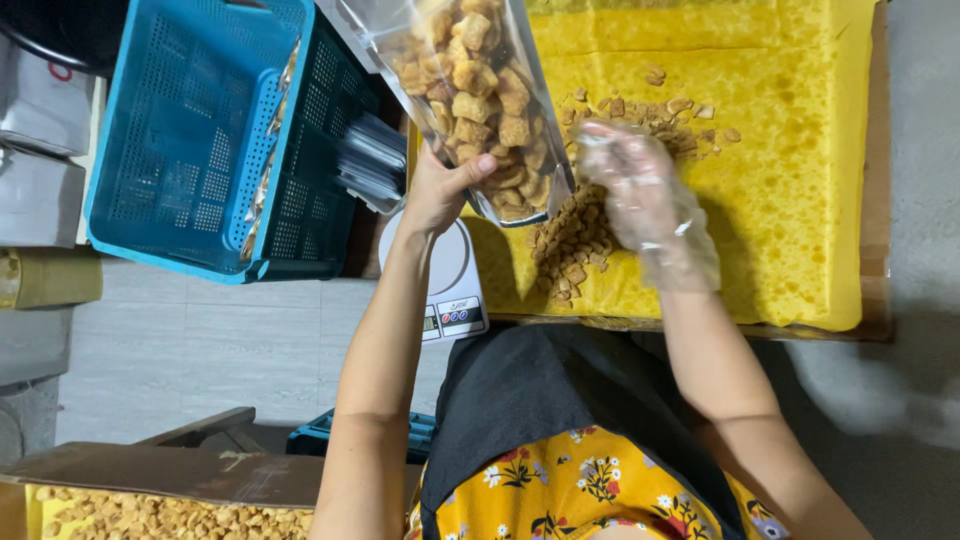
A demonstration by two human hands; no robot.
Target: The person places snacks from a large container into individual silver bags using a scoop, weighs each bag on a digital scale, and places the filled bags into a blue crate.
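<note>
Nearest the body, at about 6 o'clock of the yellow paper [790, 200], a small heap of fried snack pieces [570, 245] lies on the desk [880, 150]. The right hand [645, 195], in a thin clear glove, hovers over the heap with fingers loosely curled; whether it has pieces in it I cannot tell. Left of it, the bare left hand [440, 190] is closed on the lower edge of a clear pouch [480, 100], nearly full, above a white scale [445, 270]. The step looks like filling; the next move calls for steadying the pouch mouth. At 10 o'clock stands a blue crate [200, 130].
</note>
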